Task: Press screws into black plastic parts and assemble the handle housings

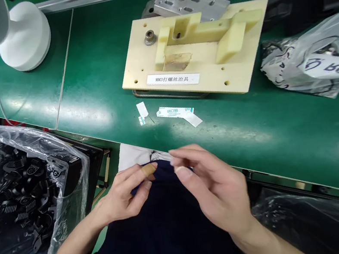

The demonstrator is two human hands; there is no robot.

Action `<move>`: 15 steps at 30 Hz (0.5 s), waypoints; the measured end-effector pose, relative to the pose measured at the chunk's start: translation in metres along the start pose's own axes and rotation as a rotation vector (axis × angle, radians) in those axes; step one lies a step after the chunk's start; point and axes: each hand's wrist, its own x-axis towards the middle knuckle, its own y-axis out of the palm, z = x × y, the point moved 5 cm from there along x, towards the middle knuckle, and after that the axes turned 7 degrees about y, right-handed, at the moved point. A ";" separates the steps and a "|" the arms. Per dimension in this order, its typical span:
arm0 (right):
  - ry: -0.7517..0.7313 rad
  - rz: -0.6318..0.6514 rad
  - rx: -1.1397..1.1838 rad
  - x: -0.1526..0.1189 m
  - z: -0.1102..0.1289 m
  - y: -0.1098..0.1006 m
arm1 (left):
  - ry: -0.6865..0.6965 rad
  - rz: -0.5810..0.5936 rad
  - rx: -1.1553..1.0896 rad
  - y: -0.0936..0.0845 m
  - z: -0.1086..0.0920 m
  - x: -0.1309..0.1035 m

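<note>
My left hand (131, 191) is over my lap, with an adhesive bandage (148, 170) around a finger near its tip. Its fingers are apart and nothing shows between them. To its right, my right hand (214, 184) is raised with fingers bent, thumb and forefinger apart, and no object in it. The two hands do not touch. Beyond them on the green table (108, 76) lie a torn bandage wrapper (173, 112) and small white paper scraps (142, 109). Farther back stands a cream fixture plate (132, 65) with a printed label (173, 79).
At the left, a bin lined with clear plastic (78, 160) holds black parts (23, 188). A white fan base (24, 36) stands at the back left. Plastic bags (317, 57) lie at the right; more dark plastic (303, 217) is below the table edge.
</note>
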 end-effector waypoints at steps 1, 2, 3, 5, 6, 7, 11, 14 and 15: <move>0.005 0.033 0.008 0.005 -0.003 0.003 | 0.035 0.012 0.089 0.001 -0.002 0.000; 0.018 0.079 0.027 0.009 -0.006 0.006 | 0.082 0.030 0.209 0.002 -0.003 0.001; 0.033 0.134 0.048 0.013 -0.009 0.009 | 0.137 0.048 0.336 0.003 -0.004 0.002; 0.054 0.246 0.078 0.016 -0.011 0.016 | 0.251 0.073 0.533 0.004 -0.006 0.003; 0.065 0.294 0.092 0.016 -0.011 0.019 | 0.302 0.075 0.595 0.003 -0.006 0.003; 0.081 0.335 0.111 0.016 -0.012 0.021 | 0.343 0.073 0.636 0.002 -0.007 0.004; 0.223 0.413 0.306 0.014 -0.019 0.028 | 0.465 0.082 0.738 -0.002 -0.008 0.007; 0.336 0.429 0.472 0.014 -0.029 0.033 | 0.521 0.077 0.779 -0.003 -0.007 0.009; 0.358 0.426 0.495 0.014 -0.032 0.034 | 0.520 0.081 0.777 -0.002 -0.007 0.009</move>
